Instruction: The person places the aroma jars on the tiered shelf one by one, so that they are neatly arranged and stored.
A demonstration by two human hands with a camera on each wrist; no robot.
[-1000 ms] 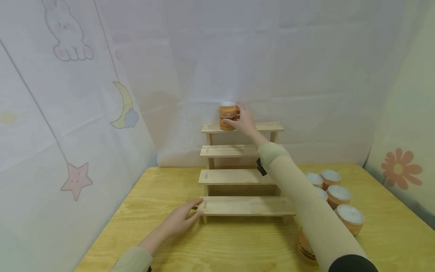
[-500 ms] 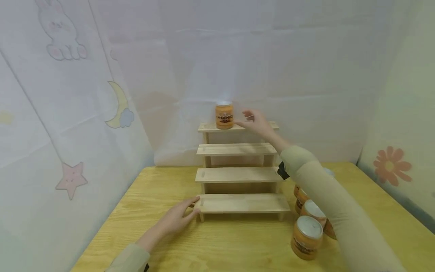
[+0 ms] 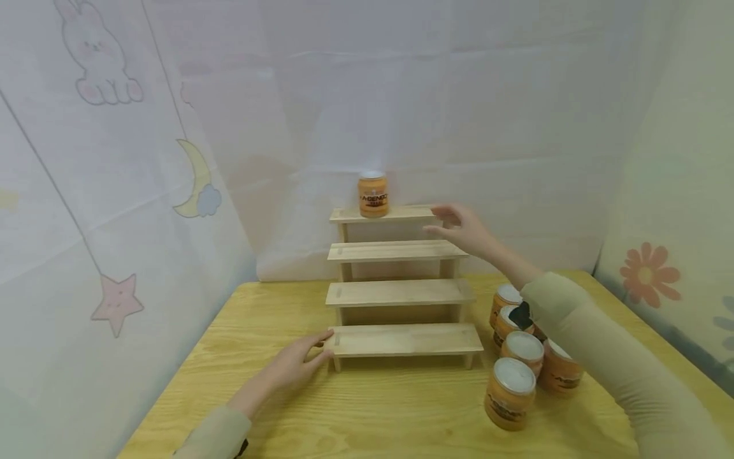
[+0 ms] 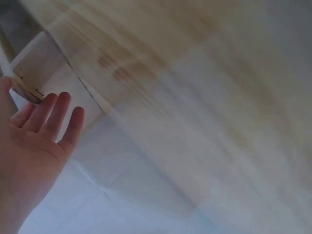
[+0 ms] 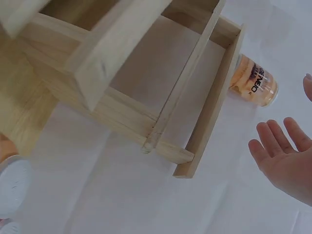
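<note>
A four-step wooden display stand [image 3: 401, 340] stands on the table. My left hand [image 3: 291, 366] holds the left end of its lowest step between thumb and fingers; the left wrist view shows this hand [image 4: 39, 141] at the board's end. On the top step, left of its middle, an orange can [image 3: 373, 196] with a pale lid stands upright. To the right of that can, my right hand [image 3: 467, 231] is in the air with nothing in it, fingers slightly bent. In the right wrist view the hand [image 5: 287, 156] is apart from the can [image 5: 253, 80].
Several more orange cans [image 3: 510, 394] with pale lids stand grouped on the yellow wood-grain table [image 3: 367, 414], right of the stand. A white sheet [image 3: 516, 127] hangs behind the table, and a printed sheet [image 3: 103, 191] lines the left side.
My right hand has let go of the can on the top step and drawn back to the right and slightly down. The left hand stays at the lowest step.
</note>
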